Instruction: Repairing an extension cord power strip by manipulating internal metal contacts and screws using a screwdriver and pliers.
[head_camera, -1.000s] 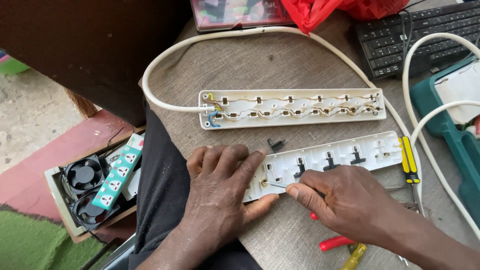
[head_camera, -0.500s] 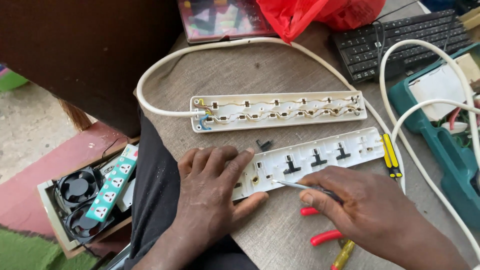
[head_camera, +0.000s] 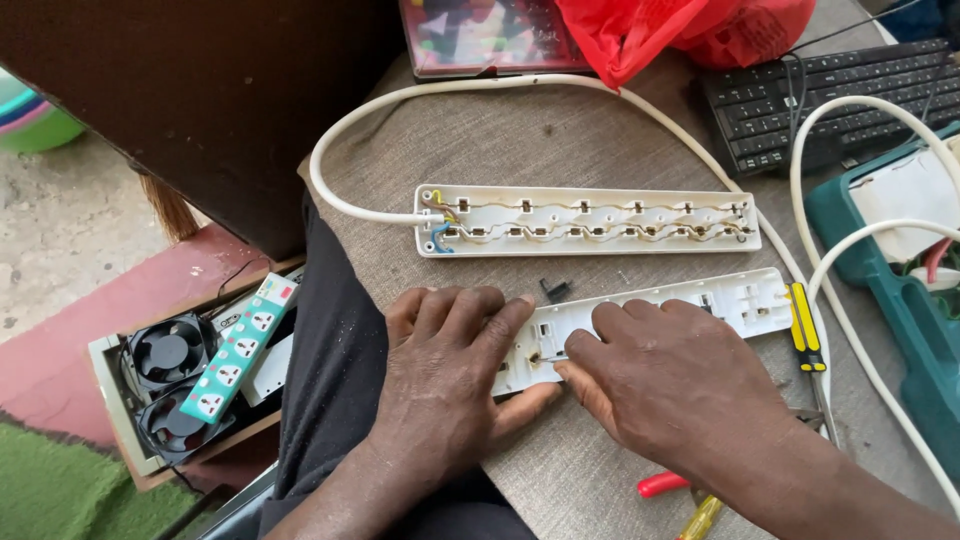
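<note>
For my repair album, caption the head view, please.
Both hands press on a power strip cover beside the opened strip base.

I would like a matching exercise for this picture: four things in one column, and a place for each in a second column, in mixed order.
Things:
1. strip base
2. strip cover
3. screwdriver
4. keyboard

Places:
A. under both hands
B. at the cover's right end
C. far right of the table, under a white cable
D. beyond the cover, wiring exposed

Pairs: 1-D, 2-A, 3-B, 4-C. The left hand and the right hand both press on the cover.
</note>
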